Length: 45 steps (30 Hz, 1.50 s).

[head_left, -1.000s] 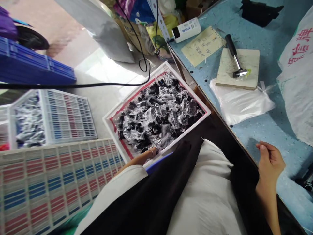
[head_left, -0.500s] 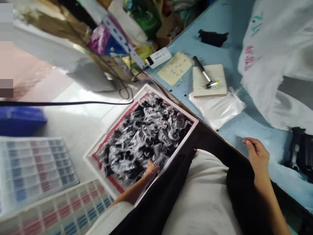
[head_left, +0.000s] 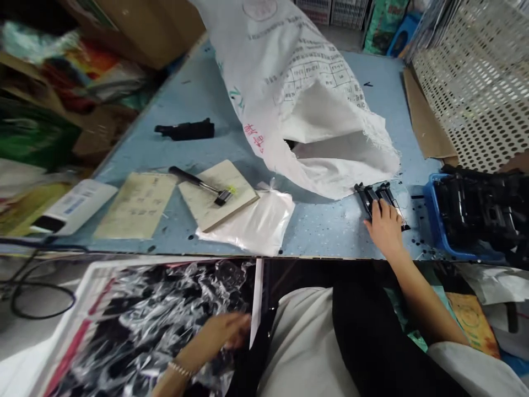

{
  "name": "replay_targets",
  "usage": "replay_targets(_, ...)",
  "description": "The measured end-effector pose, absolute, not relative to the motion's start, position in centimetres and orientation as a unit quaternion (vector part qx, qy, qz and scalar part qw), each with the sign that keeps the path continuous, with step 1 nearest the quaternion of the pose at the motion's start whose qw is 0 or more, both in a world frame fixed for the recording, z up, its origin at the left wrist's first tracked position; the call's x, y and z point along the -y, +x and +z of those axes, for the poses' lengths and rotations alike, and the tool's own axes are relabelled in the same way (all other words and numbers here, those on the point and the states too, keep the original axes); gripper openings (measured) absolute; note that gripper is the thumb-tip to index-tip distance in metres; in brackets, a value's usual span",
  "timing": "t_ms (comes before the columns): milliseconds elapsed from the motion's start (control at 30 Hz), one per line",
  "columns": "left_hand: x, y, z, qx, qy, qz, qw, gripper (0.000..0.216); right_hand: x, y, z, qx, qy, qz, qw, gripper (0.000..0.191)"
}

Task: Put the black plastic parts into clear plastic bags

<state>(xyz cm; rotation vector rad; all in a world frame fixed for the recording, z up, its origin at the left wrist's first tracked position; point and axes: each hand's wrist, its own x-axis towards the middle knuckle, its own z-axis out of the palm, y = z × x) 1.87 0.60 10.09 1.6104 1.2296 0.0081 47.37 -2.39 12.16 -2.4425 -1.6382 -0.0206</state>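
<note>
The right hand (head_left: 385, 229) lies over slim black plastic parts (head_left: 366, 197) on the speckled blue desk (head_left: 326, 226); the left hand (head_left: 219, 336), blurred, is above a white plastic crate (head_left: 257, 298). Can't tell whether either's fingers are clamped. Probably picking up, which calls for a firm pinch.

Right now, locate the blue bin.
The blue bin sits on the table at the head view's right side, to the right of the black parts under the right hand.
</note>
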Motion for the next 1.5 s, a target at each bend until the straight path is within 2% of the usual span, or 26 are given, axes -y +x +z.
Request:
replay_targets(67, -3.2, 4.6, 10.9, -0.490, 0.714, 0.080, 0.494, 0.048, 2.3, 47.4, 11.4, 0.586, -0.805, 0.001, 0.093, 0.053)
replay_targets(167, -7.4, 10.7, 11.4, -0.493, 0.791, 0.247, 0.265, 0.037, 2.4, 47.3, 10.6, 0.604, -0.790, 0.002, 0.102, 0.059)
replay_targets(200, -8.7, 12.5, 11.2, -0.496, 0.805, 0.248, 0.212, 0.033, 2.5, 47.5, 10.4, 0.599, -0.794, 0.002, 0.102, 0.062)
replay_targets(267, -10.9, 15.0, 10.5, -0.503, 0.818, 0.218, 0.174, 0.023, 2.8, 48.3, 10.2, 0.584, -0.804, 0.016, 0.114, 0.062)
replay_targets(367, -13.4, 15.0, 9.6, -0.540, 0.778, 0.215, 0.238, 0.014, 3.3, 49.6, 10.1, 0.536, -0.816, 0.085, 0.198, 0.058)
replay_targets(467, -14.9, 12.9, 9.7, -0.585, 0.682, 0.245, 0.363, 0.025, 3.3, 49.3, 10.7, 0.426, -0.796, 0.215, 0.373, 0.064)
replay_targets(533, -15.4, 11.9, 10.1, -0.588, 0.618, 0.254, 0.456, 0.035, 2.6, 47.6, 11.6, 0.350, -0.726, 0.331, 0.491, 0.064)
replay_targets(600, -15.5, 11.6, 10.5, -0.578, 0.568, 0.270, 0.520, 0.041, 1.3, 44.7, 12.6, 0.302, -0.623, 0.471, 0.547, 0.059)
replay_targets(733, -14.9, 12.3, 10.7, -0.573, 0.532, 0.314, 0.540, 0.039, -2.8, 36.9, 13.9, 0.246, -0.417, 0.711, 0.510, 0.055)
replay_targets(833, -14.2, 12.5, 10.5, -0.567, 0.542, 0.323, 0.529, 0.032, -6.3, 31.9, 13.1, 0.210, -0.323, 0.786, 0.483, 0.052)
replay_targets(900, -13.8, 12.0, 10.7, -0.567, 0.582, 0.342, 0.472, 0.025, -8.1, 30.2, 12.1, 0.195, -0.312, 0.797, 0.479, 0.044)
replay_targets(1000, -13.1, 10.8, 11.2, -0.536, 0.707, 0.359, 0.290, 0.014, -9.2, 30.5, 10.9, 0.171, -0.344, 0.777, 0.498, 0.037)
replay_targets(1100, -12.6, 10.2, 11.4, -0.475, 0.810, 0.299, 0.170, 0.032, -7.8, 32.7, 10.9, 0.175, -0.382, 0.748, 0.514, 0.034)
replay_targets(1233, -12.9, 10.8, 10.8, -0.493, 0.805, 0.276, 0.182, 0.049, -3.6, 35.2, 11.7, 0.197, -0.382, 0.760, 0.488, 0.037)
replay_targets(1400, -12.4, 11.3, 11.1, -0.458, 0.830, 0.258, 0.186, 0.069, -1.6, 34.7, 10.6, 0.090, -0.283, 0.891, 0.342, 0.049)
replay_targets(1500, -10.0, 11.5, 11.9, -0.392, 0.874, 0.245, 0.147, 0.081, -3.5, 32.9, 9.5, 0.054, -0.282, 0.892, 0.348, 0.045)
